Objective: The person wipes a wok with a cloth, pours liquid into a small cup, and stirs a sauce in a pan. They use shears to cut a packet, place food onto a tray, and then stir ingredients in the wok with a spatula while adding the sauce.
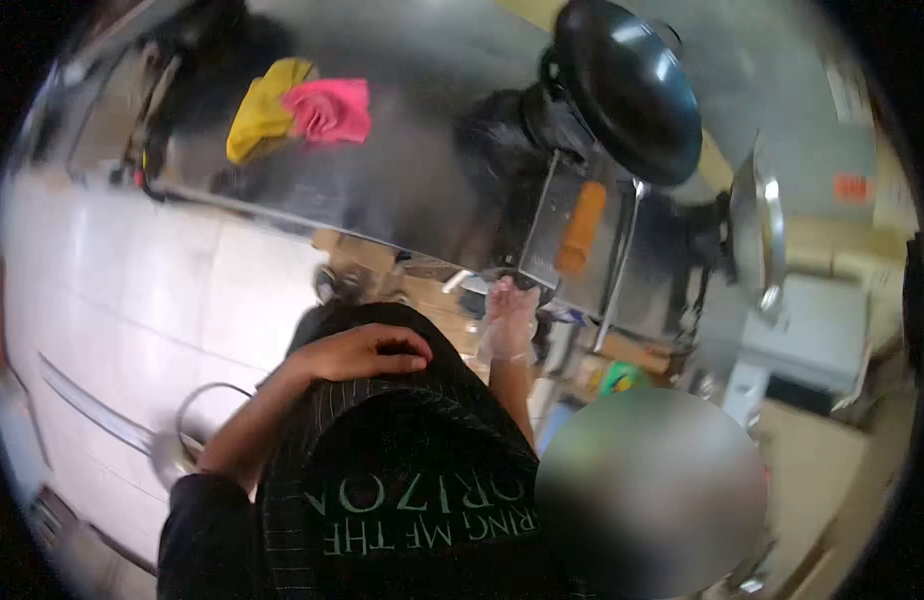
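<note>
Steel tray point(572, 235) rim touched by co-worker's gloved hand point(509, 318)

Another person in a black shirt point(422, 480) fills the lower view. This person's bare hand point(367, 352) rests flat on the shirt, and their gloved hand point(507, 318) is up at the edge of a steel tabletop point(402, 190). Just beyond the gloved hand lies an orange object point(582, 228), too blurred to identify. A black wok point(632, 85), a yellow cloth point(262, 110) and a pink cloth point(330, 108) also sit on the steel.
</note>
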